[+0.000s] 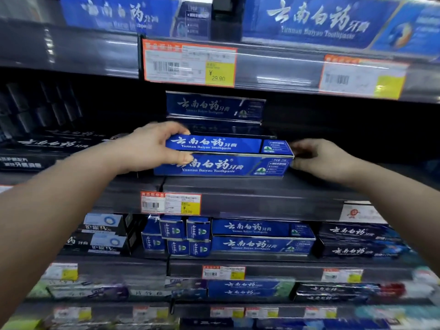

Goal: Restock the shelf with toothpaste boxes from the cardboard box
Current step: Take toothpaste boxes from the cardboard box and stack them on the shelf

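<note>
A long blue toothpaste box (pixel 221 160) sits on the middle shelf (pixel 238 186), its top and front faces both printed with white lettering. My left hand (pixel 152 148) grips its left end, thumb on the front face and fingers over the top. My right hand (pixel 316 158) is curled at its right end, fingertips touching the box. Behind it, deeper in the shelf, another blue toothpaste box (pixel 214 107) stands on a stack of more. The cardboard box is not in view.
Black toothpaste boxes (pixel 52 144) fill the shelf to the left. The shelf to the right of my right hand is dark. An orange and yellow price tag (pixel 189 64) hangs on the shelf above. Lower shelves hold more blue boxes (pixel 262 236) and black ones.
</note>
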Motion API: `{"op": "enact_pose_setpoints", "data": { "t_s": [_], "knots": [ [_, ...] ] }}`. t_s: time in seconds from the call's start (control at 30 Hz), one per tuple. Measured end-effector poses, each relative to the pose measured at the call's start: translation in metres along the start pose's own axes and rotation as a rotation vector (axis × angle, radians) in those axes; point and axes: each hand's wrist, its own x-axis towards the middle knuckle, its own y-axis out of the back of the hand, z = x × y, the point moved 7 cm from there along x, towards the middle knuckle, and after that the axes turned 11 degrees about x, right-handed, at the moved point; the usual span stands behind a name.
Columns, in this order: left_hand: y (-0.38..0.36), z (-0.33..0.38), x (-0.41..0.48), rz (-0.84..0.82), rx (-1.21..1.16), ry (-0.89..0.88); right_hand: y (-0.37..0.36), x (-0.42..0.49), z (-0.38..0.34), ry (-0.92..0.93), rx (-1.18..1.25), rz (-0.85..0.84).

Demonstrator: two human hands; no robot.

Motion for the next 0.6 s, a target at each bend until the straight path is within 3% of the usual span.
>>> {"op": "enact_pose_setpoints", "data": {
  "t_s": [0.1,0.2,0.37,0.6],
  "knots": [
    [0.003,0.002,0.007,0.067,0.394,0.052,-0.006,-0.005,-0.003,-0.019,0.063,-0.027],
    [0.006,0.007,0.008,0.14,0.559,0.097,-0.008,-0.005,-0.007,-0.046,0.12,-0.047],
    [0.012,0.001,0.011,0.19,0.613,0.214,-0.005,-0.002,-0.01,-0.029,0.029,0.061],
    [0.007,-0.004,0.012,0.203,0.468,0.278,-0.006,0.003,-0.005,-0.09,-0.014,0.137]
  ]
}}
